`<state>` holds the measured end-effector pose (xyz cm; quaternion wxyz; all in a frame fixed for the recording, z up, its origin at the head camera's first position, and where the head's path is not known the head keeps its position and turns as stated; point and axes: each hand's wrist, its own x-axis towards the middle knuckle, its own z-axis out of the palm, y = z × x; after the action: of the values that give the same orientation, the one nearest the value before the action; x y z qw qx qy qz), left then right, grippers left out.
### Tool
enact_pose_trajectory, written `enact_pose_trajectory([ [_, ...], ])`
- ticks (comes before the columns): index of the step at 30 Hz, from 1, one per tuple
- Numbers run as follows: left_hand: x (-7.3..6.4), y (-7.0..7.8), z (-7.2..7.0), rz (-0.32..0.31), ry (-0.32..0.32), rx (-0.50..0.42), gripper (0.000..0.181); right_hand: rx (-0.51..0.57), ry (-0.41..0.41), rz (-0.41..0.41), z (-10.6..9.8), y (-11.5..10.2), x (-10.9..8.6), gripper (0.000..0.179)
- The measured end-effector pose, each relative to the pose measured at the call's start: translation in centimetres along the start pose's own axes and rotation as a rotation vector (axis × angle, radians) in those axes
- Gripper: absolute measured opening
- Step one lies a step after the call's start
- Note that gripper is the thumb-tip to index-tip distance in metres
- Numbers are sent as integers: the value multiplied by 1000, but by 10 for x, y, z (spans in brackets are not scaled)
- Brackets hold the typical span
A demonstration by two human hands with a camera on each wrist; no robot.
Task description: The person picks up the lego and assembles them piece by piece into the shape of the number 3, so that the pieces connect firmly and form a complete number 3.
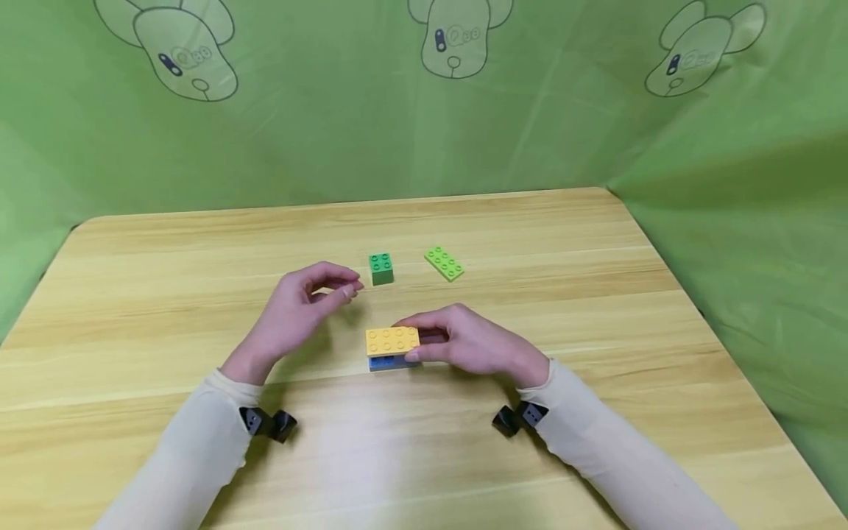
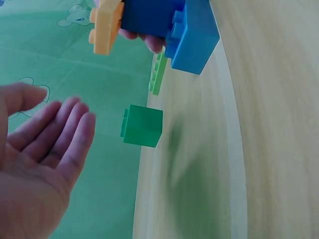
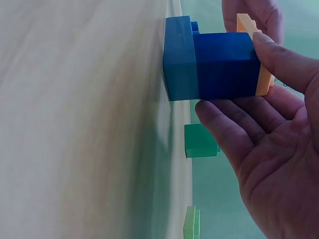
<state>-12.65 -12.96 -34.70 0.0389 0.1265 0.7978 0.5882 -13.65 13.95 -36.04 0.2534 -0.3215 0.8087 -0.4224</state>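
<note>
In the head view a stack of toy building bricks stands at the middle of the table. A yellow-orange studded plate [image 1: 392, 341] tops it, a dark blue brick [image 3: 227, 64] sits beneath, and a wider, lighter blue brick [image 3: 180, 59] forms the base. My right hand [image 1: 473, 342] holds the stack from its right side, thumb at the plate and upper brick, fingers along the far side. To the left of the stack, my left hand [image 1: 291, 309] hovers with loosely bent fingers and nothing in them. Its fingertips are close to a green brick [image 1: 381, 274].
A lime-green studded plate [image 1: 444, 263] lies to the right of the green brick on the wooden table [image 1: 199, 287]. Green cloth [image 1: 344, 147] with printed bear heads hangs behind and beside the table. Each sleeve carries a small black wrist camera [image 1: 265, 423].
</note>
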Motion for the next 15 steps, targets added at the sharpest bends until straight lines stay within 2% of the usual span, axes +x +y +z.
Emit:
enact_pose_trajectory([
  [6, 6, -3, 0, 12, 80, 22, 27, 8, -3, 16, 1, 0, 0, 42],
  [15, 15, -4, -2, 41, 107, -46, 30, -3, 2, 17, 1, 0, 0, 42],
])
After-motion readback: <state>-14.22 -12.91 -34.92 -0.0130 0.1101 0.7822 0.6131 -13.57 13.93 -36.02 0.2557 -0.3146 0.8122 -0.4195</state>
